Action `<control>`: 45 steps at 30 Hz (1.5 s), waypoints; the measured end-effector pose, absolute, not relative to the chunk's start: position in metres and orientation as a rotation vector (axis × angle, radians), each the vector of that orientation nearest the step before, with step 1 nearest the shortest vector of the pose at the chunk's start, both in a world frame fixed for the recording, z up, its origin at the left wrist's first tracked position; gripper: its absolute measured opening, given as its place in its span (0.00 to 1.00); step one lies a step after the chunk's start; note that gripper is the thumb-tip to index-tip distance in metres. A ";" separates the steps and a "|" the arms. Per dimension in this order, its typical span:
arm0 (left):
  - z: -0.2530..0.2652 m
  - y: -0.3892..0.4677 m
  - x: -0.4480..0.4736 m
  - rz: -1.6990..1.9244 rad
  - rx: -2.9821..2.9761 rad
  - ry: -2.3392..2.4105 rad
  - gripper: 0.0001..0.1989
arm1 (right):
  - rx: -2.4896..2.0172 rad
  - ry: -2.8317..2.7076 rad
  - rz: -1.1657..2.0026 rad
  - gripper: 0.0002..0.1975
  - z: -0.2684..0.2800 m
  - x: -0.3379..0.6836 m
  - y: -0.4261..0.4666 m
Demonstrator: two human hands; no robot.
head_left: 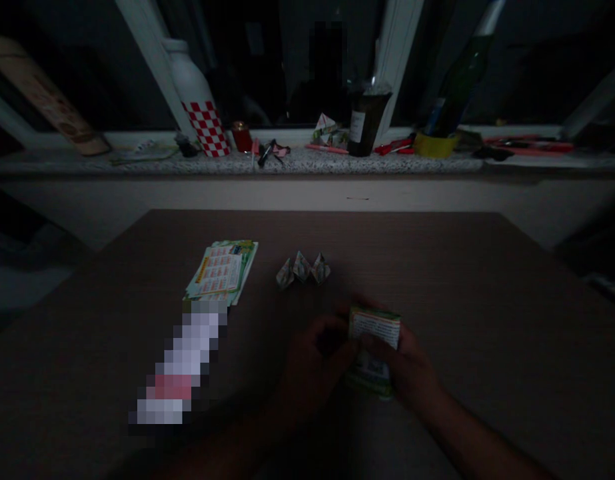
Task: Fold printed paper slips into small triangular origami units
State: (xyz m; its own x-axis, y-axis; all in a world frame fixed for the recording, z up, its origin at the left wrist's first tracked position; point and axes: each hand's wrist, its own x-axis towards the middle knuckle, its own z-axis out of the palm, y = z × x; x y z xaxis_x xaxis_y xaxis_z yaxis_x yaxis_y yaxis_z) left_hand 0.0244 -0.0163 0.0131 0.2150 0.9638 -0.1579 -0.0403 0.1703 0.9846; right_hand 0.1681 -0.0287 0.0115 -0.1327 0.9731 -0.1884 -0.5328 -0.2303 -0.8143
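Observation:
In the head view both hands hold one printed paper slip (374, 327), green-edged with small text and a dark square code, above the dark table (477, 287). My left hand (314, 357) pinches its left side, thumb on the front. My right hand (412, 370) grips the right side, its thumb lying across the middle. Fingers behind the slip are hidden. Beyond them stand three small folded paper pieces (302, 268), pointed and in a row. To the left lies a loose stack of similar printed slips (220, 270).
A blurred-out long pale object (187, 363) lies below the stack. On the granite sill (307, 160) stand a red-checked white bottle (207, 123), a dark cup (364, 123), a small red jar (242, 139), a green bottle (460, 83) with yellow tape (436, 145), and a tilted tube (52, 100).

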 end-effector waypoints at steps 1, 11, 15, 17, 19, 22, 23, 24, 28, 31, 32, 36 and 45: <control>0.012 -0.016 0.023 0.974 1.145 1.084 0.12 | -0.863 -0.685 1.655 0.29 0.013 0.168 -0.029; 0.007 -0.008 0.017 0.861 1.150 1.119 0.12 | -0.941 -0.891 1.573 0.23 -0.001 0.176 -0.017; 0.005 -0.006 0.012 0.838 1.169 1.154 0.13 | -1.050 -0.897 1.442 0.16 -0.004 0.186 -0.012; 0.004 -0.004 0.010 0.837 1.181 1.152 0.13 | -1.099 -0.897 1.412 0.17 -0.003 0.188 -0.012; 0.004 0.001 0.008 0.860 1.228 1.167 0.12 | -1.128 -0.893 1.384 0.18 -0.002 0.187 -0.013; 0.005 0.009 0.006 0.865 1.315 1.222 0.11 | -1.132 -0.878 1.362 0.20 -0.002 0.183 -0.013; 0.005 0.011 0.005 0.868 1.314 1.220 0.11 | -1.126 -0.874 1.360 0.20 -0.003 0.183 -0.013; 0.005 0.012 0.005 0.865 1.310 1.220 0.11 | -1.124 -0.871 1.359 0.20 -0.004 0.182 -0.013; 0.004 0.012 0.005 0.859 1.263 1.195 0.10 | -1.153 -0.902 1.320 0.21 -0.005 0.182 -0.013; 0.002 0.011 0.006 0.870 1.250 1.188 0.10 | -1.172 -0.941 1.295 0.21 -0.005 0.182 -0.013; 0.002 0.011 0.006 0.873 1.255 1.198 0.10 | -1.175 -0.951 1.294 0.22 -0.005 0.182 -0.013; 0.002 0.012 0.006 0.872 1.293 1.215 0.10 | -1.186 -0.966 1.263 0.22 -0.005 0.182 -0.012; 0.004 0.011 0.005 0.872 1.316 1.191 0.10 | -1.164 -0.953 1.297 0.23 -0.009 0.183 -0.013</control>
